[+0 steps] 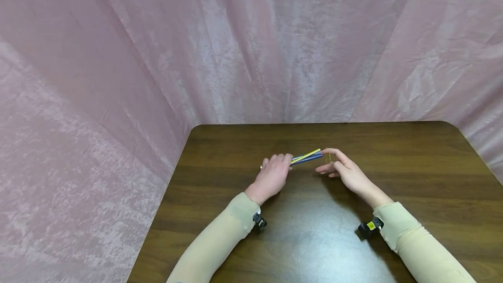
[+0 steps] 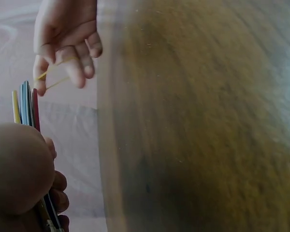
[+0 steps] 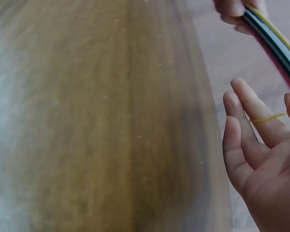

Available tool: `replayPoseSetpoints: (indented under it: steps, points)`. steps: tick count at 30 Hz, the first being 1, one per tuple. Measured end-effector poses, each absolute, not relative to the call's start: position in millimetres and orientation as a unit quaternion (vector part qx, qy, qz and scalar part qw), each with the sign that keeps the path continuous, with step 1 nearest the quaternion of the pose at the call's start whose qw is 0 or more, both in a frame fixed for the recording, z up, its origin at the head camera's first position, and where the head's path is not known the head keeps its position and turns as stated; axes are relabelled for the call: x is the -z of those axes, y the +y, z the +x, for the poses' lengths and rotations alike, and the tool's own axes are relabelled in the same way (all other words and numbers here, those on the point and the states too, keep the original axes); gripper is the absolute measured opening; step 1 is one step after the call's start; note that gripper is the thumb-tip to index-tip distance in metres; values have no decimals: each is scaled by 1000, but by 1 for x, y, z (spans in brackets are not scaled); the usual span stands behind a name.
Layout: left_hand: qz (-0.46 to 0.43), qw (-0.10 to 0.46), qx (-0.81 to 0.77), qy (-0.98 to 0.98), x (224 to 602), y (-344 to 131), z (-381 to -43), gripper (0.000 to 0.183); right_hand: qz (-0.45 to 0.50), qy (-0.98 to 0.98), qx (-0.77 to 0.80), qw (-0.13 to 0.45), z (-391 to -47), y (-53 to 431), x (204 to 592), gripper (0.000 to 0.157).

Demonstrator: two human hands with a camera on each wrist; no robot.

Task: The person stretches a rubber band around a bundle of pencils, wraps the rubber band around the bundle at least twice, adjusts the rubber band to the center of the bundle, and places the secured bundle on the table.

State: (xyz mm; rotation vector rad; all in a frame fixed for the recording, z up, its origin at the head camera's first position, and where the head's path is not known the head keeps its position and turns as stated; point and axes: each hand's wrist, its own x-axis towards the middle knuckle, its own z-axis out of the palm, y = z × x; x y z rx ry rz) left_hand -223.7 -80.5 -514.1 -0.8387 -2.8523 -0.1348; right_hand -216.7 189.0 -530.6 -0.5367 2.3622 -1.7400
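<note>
In the head view my left hand (image 1: 273, 173) grips a bundle of slim coloured sticks (image 1: 308, 157), their ends pointing right and slightly up. Yellow, blue, dark and red ones show in the left wrist view, where the hand hides the bundle's middle (image 2: 25, 104). A thin yellow rubber band (image 3: 268, 118) is stretched across spread fingers of my right hand (image 1: 351, 177). That hand is just beyond the sticks' free ends, its index fingertip right by them. The band loop stands next to the ends, not around them.
Both hands are above a brown wooden table (image 1: 235, 143) with rounded far corners. Pink velvet curtain (image 1: 251, 47) hangs behind it and along the left side. Each wrist wears a small black camera (image 1: 259, 222) at the cuff.
</note>
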Motion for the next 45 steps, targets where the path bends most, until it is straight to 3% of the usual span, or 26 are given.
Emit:
replayPoseSetpoints:
  steps: [19,33,38,45]
  points:
    - [-307,106,-31,-945,517,-68,-217,17,-216,725,637,150,-217,190,527,44]
    - [-311,117,-37,-943,523,-69,-218,19,-132,728,660,133,-217,195,528,36]
    - [-311,115,-40,-942,523,-70,-218,19,-130,719,666,153,-216,196,530,48]
    - [-313,115,-42,-942,521,-69,-216,18,-127,693,688,171,-213,198,531,45]
